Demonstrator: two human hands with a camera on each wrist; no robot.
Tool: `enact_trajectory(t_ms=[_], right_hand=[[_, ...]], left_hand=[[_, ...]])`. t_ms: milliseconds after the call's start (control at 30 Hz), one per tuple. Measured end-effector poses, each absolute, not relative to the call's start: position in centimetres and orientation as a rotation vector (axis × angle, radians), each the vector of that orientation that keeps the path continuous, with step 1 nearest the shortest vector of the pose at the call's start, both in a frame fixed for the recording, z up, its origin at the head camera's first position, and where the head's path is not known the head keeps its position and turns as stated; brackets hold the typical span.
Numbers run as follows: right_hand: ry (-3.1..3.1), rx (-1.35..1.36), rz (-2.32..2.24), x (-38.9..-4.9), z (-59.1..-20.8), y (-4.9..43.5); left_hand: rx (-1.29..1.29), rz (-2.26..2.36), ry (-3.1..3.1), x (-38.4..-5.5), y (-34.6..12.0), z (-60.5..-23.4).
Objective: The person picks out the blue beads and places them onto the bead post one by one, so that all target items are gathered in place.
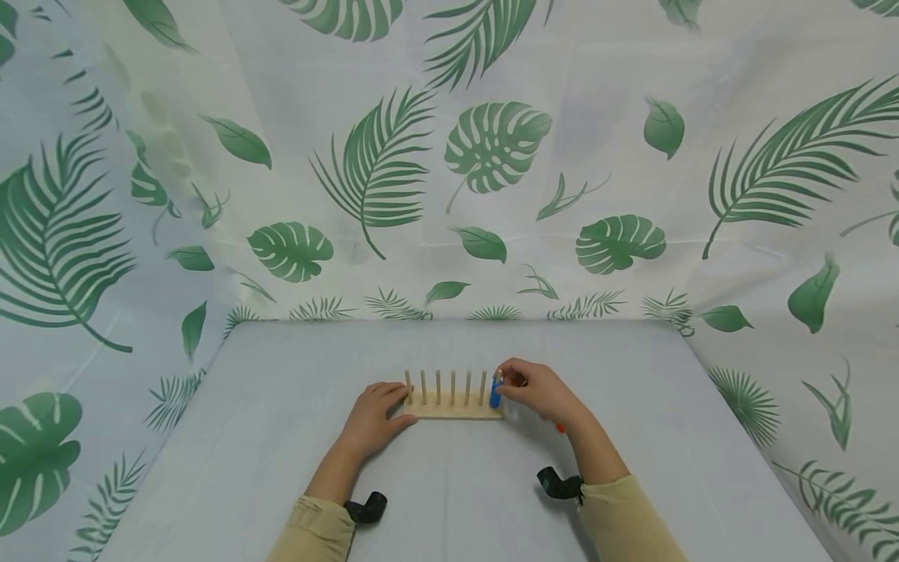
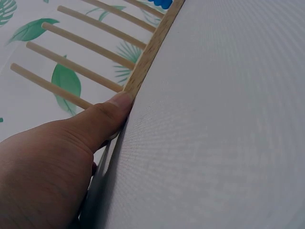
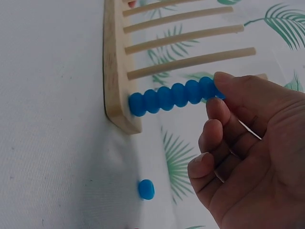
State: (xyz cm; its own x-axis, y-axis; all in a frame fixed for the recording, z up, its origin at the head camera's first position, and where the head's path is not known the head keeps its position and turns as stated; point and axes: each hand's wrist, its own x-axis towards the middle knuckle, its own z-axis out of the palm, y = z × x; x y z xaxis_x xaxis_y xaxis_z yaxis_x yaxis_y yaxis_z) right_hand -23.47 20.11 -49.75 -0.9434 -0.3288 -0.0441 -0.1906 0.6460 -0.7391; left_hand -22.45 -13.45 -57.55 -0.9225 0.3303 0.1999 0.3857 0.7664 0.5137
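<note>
A wooden peg rack (image 1: 456,414) stands on the table with its row of upright pegs. Around its left end lies my left hand (image 1: 374,417), gripping it with the thumb along the front edge of the base. On the rightmost peg, blue beads (image 3: 164,98) are stacked from the base nearly to the tip. My right hand (image 3: 257,129) pinches the topmost blue bead (image 3: 220,95) between thumb and index finger, at the upper part of that peg. Its other fingers are curled beside the stack. The remaining pegs (image 1: 453,386) carry no beads.
A loose blue bead (image 3: 147,189) lies on the table just off the rack's right end. Something small and orange (image 1: 560,428) shows partly behind the right forearm. Leaf-patterned sheeting (image 1: 492,156) rises behind the table's far edge and along both sides.
</note>
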Motion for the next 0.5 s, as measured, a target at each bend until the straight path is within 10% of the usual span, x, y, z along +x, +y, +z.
enact_trajectory(t_ms=[500], right_hand=[[2.704,-0.443,-1.154,-23.79,-49.75,20.86]], left_hand=[[-0.586,-0.869,-2.862,-22.48,-13.5,-57.66]])
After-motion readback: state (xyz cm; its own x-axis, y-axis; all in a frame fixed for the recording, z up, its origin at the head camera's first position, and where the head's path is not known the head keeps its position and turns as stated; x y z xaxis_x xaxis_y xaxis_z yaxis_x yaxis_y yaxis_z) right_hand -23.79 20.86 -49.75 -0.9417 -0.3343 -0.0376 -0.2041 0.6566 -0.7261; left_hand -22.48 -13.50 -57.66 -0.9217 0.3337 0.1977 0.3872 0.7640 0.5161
